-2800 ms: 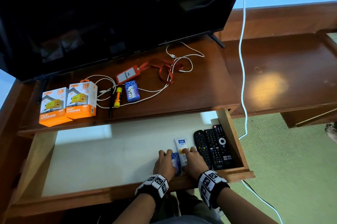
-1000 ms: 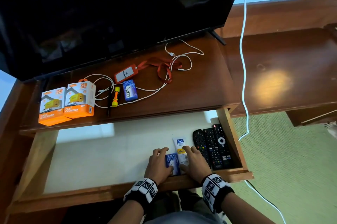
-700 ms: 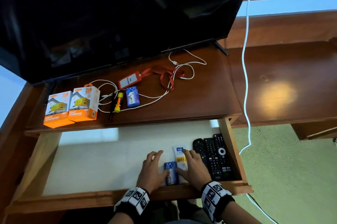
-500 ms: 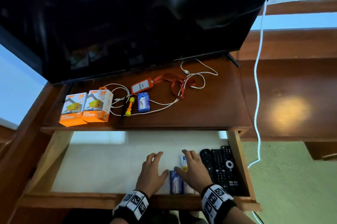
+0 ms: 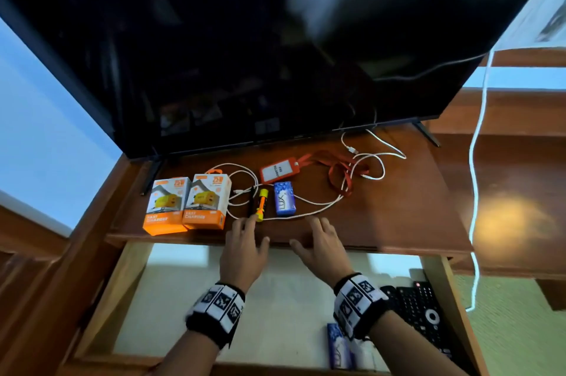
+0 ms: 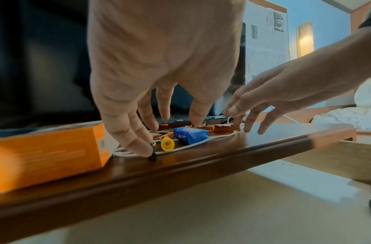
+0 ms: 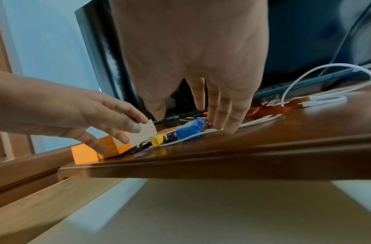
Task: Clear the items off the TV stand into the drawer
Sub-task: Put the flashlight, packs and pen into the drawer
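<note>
On the TV stand top (image 5: 382, 216) lie two orange charger boxes (image 5: 186, 204), a black pen (image 5: 251, 201), a yellow glue stick (image 5: 262, 204), a blue soap bar (image 5: 284, 202), an orange badge holder with lanyard (image 5: 278, 170) and a white cable (image 5: 367, 161). My left hand (image 5: 245, 244) reaches over the front edge, fingers straight; in the left wrist view a fingertip touches the pen's end (image 6: 152, 154). My right hand (image 5: 320, 242) is spread beside it, its fingertips (image 7: 228, 127) down at the cable next to the soap bar (image 7: 191, 128). Neither hand holds anything.
The open drawer (image 5: 131, 277) sits below the stand, with a second blue soap bar (image 5: 337, 348) and two black remotes (image 5: 422, 314) at its right front. The TV screen (image 5: 245, 38) overhangs the back of the stand. A white cord (image 5: 474, 192) hangs at the right.
Both hands have left the soap bar and tube in the drawer and moved up to the stand's front edge. My view has tilted upward.
</note>
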